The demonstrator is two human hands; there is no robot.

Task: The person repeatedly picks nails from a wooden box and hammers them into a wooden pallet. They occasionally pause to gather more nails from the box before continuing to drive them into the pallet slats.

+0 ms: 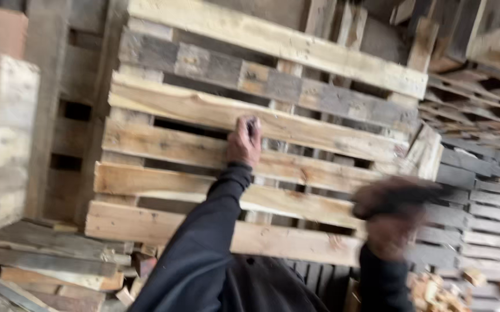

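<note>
Item: wooden pallet point(250, 144), standing nearly upright and tilted slightly, leaning against a stack of further pallets behind it. Slats pale and grey, weathered, with gaps between them.

Left hand point(244, 141): raised on a dark sleeve point(204, 242), fingers point(251, 124) curled over the upper edge of one middle slat, clamped on the pallet through a gap.

Right hand point(390, 228): low at the pallet's right end, heavily blurred by motion. It appears to carry a dark object point(400, 196), kind not identifiable; whether the fingers are closed around it cannot be told.

Surroundings: grey pallet stack point(481, 190) lying flat to the right; a second upright pallet edge point(7, 144) at far left; loose boards point(47, 266) piled on the floor at lower left; wood offcuts point(435, 289) at lower right.

Handling note (judgement): the single left grip sits near the middle of the slats, which suits steadying the pallet. Keeping the fingers hooked well over the slat edge, clear of nail heads and splinters, and keeping the pallet's bottom edge planted on the boards below would hold it from sliding or tipping toward the person.
</note>
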